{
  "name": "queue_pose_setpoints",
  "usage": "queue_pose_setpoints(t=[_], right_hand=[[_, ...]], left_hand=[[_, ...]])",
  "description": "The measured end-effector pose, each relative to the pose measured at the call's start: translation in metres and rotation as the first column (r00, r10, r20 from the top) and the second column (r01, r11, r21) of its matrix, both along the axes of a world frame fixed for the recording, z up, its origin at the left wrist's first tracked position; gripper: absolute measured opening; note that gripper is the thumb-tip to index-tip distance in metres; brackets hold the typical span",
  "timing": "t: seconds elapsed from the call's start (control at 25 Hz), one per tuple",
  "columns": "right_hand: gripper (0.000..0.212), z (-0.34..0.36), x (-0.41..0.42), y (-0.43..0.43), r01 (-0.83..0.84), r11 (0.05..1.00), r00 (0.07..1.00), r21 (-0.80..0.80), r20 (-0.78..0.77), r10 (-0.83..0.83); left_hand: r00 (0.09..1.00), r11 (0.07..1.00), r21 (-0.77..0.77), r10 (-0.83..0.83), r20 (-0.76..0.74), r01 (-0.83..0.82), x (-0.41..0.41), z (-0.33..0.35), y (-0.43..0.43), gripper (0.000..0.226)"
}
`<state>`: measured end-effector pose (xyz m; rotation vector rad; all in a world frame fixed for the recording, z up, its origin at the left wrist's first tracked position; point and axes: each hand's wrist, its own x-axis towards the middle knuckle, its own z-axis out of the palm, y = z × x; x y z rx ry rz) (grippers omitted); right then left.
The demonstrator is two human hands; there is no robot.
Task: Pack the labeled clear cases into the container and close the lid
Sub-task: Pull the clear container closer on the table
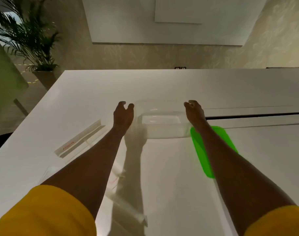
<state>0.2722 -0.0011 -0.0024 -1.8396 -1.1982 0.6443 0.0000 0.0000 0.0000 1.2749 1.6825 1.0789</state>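
A clear, empty rectangular container (162,129) stands mid-table. My left hand (123,115) curls against its left side and my right hand (195,111) against its right side, gripping it between them. The bright green lid (199,150) lies flat just right of the container, partly hidden under my right forearm. A long clear case with a red label (80,138) lies at an angle on the left. A second labeled clear case (115,179) shows beside my left forearm, and a third clear case (133,217) lies nearer me; both are partly hidden and blurred.
The white table (179,86) has its left edge running diagonally near the cases. A dark slot (256,115) crosses the table on the right behind the lid. A potted palm (34,48) stands on the floor beyond the far left corner.
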Motion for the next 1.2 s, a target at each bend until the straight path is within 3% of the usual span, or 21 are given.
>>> queue_pose_setpoints(t=[0.12,0.32,0.48,0.56,0.8,1.04,1.2], right_hand=[[0.05,-0.009,0.009,0.015,-0.006,0.998,0.964,-0.065,-0.266,-0.011],[0.041,-0.032,0.014,0.018,-0.077,0.997,0.872,-0.022,-0.485,0.057],[0.042,-0.037,0.012,0.015,-0.101,0.995,0.808,-0.01,-0.584,0.076],[0.042,-0.038,0.011,0.008,-0.097,0.995,0.803,0.015,-0.589,0.087],[0.043,-0.049,0.009,-0.03,-0.133,0.989,0.84,0.059,-0.523,0.144],[0.04,-0.054,0.012,-0.085,-0.139,0.989,0.873,0.053,-0.464,0.147],[0.038,-0.057,0.014,-0.117,-0.133,0.99,0.882,0.05,-0.449,0.142]], left_hand=[[0.975,0.98,-0.197,0.03,0.219,0.014,0.006,-0.005,0.018,0.052],[0.892,0.96,-0.239,-0.022,0.451,0.145,0.013,-0.026,0.019,0.049],[0.683,0.961,-0.258,0.12,0.721,0.104,0.021,-0.033,0.012,0.028],[0.66,0.96,-0.267,0.146,0.737,0.085,0.021,-0.03,0.002,0.022],[0.66,0.964,-0.261,0.163,0.734,0.053,0.017,-0.026,-0.053,0.04],[0.75,0.959,-0.274,0.126,0.649,0.076,0.013,-0.023,-0.112,0.032],[0.868,0.965,-0.254,0.074,0.492,0.062,0.013,-0.021,-0.14,0.036]])
